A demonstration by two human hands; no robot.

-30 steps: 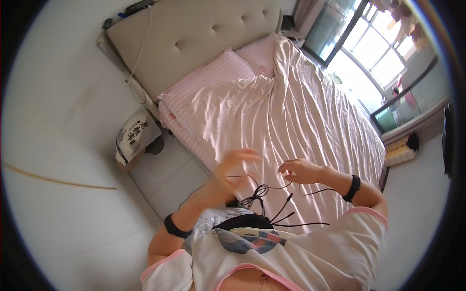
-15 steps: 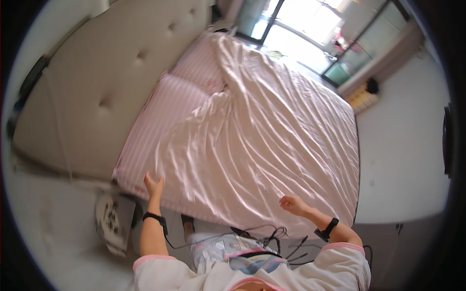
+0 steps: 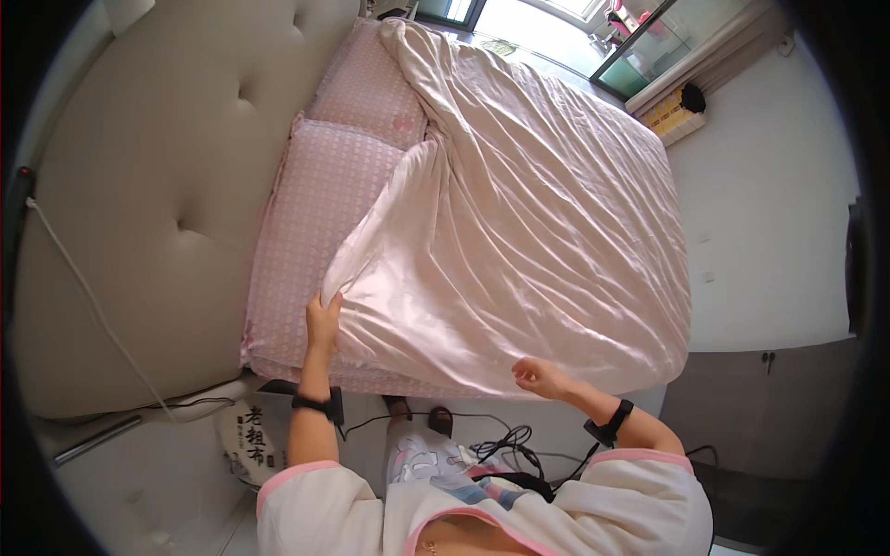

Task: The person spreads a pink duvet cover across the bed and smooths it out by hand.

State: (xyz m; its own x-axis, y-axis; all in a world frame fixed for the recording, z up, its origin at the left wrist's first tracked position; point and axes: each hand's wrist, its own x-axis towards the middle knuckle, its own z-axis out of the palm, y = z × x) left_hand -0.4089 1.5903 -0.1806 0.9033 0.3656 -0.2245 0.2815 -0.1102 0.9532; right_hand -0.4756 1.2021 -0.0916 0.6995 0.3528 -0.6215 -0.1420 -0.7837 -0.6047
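A pale pink satiny quilt lies across the bed, its creases fanning toward the far right. My left hand grips the quilt's left edge near the close corner, and the fabric rises from there in a taut fold. Two pink patterned pillows lie against the headboard side, partly under the quilt. My right hand is over the quilt's near edge, its fingers loosely curled with no fabric visibly caught in them. Each wrist wears a black band.
A tufted beige headboard rises on the left, with a white cable hanging across it. Black cables dangle by my legs. A printed bag sits at lower left. A grey cabinet stands at right; a glass door is at the back.
My left hand has closed on the quilt edge and moved up and right, lifting the fabric into a fold. The right hand has shifted slightly left. The whole view has shifted.
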